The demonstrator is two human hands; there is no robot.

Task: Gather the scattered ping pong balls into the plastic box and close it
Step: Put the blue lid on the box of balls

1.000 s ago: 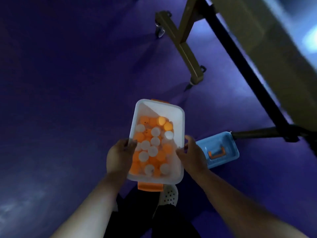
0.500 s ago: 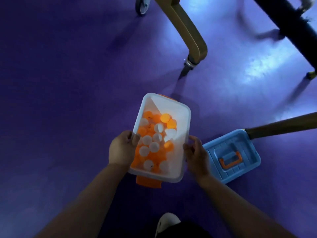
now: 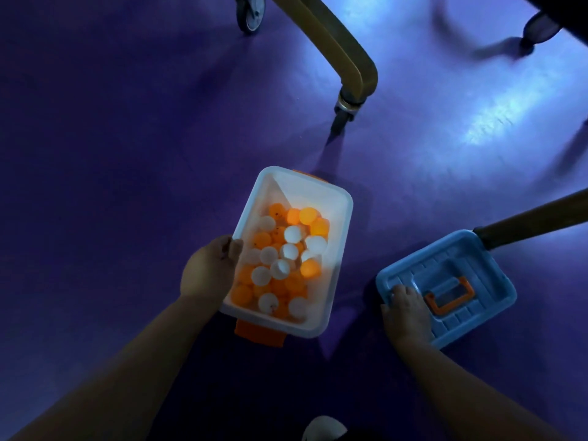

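Purple floor (image 3: 127,154). Centre frame: clear plastic box (image 3: 342,249), orange and white ping pong balls (image 3: 280,259) inside; my left hand (image 3: 210,275) grips its left rim. Lower right: my right hand (image 3: 407,313) on edge of blue lid (image 3: 477,259), grip unclear.

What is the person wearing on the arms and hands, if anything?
Nothing that shows. The left hand and right hand have no gloves, and both forearms are uncovered to the picture's edge: no sleeves. No watch or bracelet shows at the wrists; rings cannot be told in this dim light.
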